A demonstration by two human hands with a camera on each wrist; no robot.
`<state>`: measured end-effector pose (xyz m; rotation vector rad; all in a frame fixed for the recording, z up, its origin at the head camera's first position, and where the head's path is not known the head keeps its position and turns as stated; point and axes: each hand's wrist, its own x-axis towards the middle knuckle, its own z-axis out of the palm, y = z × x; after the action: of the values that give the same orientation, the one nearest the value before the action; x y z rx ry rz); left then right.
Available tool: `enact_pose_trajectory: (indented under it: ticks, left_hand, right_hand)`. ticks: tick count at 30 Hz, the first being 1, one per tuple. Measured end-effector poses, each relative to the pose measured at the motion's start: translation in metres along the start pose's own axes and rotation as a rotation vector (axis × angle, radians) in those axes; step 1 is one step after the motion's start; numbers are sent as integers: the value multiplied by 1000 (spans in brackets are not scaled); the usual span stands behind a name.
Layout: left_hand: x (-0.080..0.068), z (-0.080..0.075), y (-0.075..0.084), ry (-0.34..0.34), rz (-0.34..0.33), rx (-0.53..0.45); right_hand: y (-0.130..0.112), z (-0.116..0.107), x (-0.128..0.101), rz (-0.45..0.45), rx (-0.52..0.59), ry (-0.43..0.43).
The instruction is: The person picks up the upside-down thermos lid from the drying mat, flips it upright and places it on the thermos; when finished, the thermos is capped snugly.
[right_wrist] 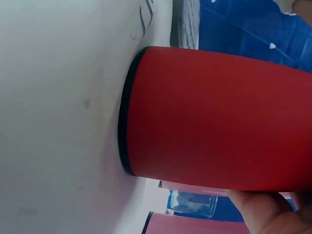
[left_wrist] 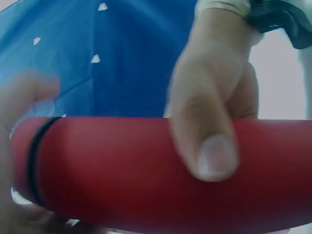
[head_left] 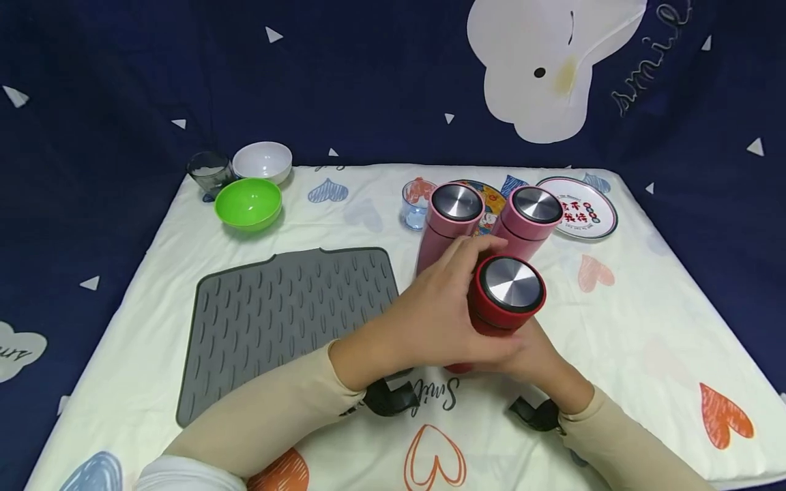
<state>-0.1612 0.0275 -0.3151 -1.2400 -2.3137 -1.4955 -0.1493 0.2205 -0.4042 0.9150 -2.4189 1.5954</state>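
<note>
A red thermos with a brushed metal disc in its lid stands between my hands, its base right at the cloth in the right wrist view. My left hand curls round the lid end from the left, thumb in front and fingers behind. Lower on the body my right hand grips it, mostly hidden behind the thermos in the head view; its thumb lies across the red side in the left wrist view. Just behind are a pink thermos and another pink thermos, both upright.
A grey ridged mat lies left. Behind it sit a green bowl, a white bowl and a dark glass. Toward the back right are a clear glass, a colourful plate and a white plate.
</note>
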Motion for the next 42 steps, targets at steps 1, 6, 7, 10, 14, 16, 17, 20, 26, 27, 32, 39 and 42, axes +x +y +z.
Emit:
enact_pose_trajectory:
  ticks: [1,6,7,10,14,16,17,20,26,27,32,39,42]
  left_hand:
    - [0,1,-1,4,15,9]
    - [-1,7,-3,-6,63,-43]
    - [-1,7,-3,-10,45,-32]
    - [0,7,-3,-37,3,-33]
    - [0,6,-6,-71,-45,-60]
    - [0,6,-6,-60,-52,-68]
    - [0,7,-7,-56,-58,-88]
    - [-1,6,-9,-41,-55,-168]
    - [1,2,-11,-28,-60,-208]
    - [1,1,-12,-34,-65,-240]
    - [0,-1,-10,-48,-97,-237]
    - [2,-6,-7,-88,-93,-283]
    - [0,-8,-3,-129,-118,-264]
  right_hand:
    - [0,0,-2,1,-12,2]
    - [1,-2,-10,1,-82,0]
    - [1,-2,-10,-3,-85,-1]
    - [0,-2,-10,7,-69,-8]
    - [-1,-1,-8,24,-61,-14]
    - [-1,-1,-8,31,-55,-19]
    - [-2,-1,-8,32,-56,-22]
    - [-3,-1,-6,34,-58,-36]
    - [-2,-2,0,57,-6,-48]
    - [-1,-2,1,67,15,-55]
    - [0,-1,4,60,18,-61]
    - [1,-1,5,55,25,-58]
    - [2,-1,6,33,28,-56]
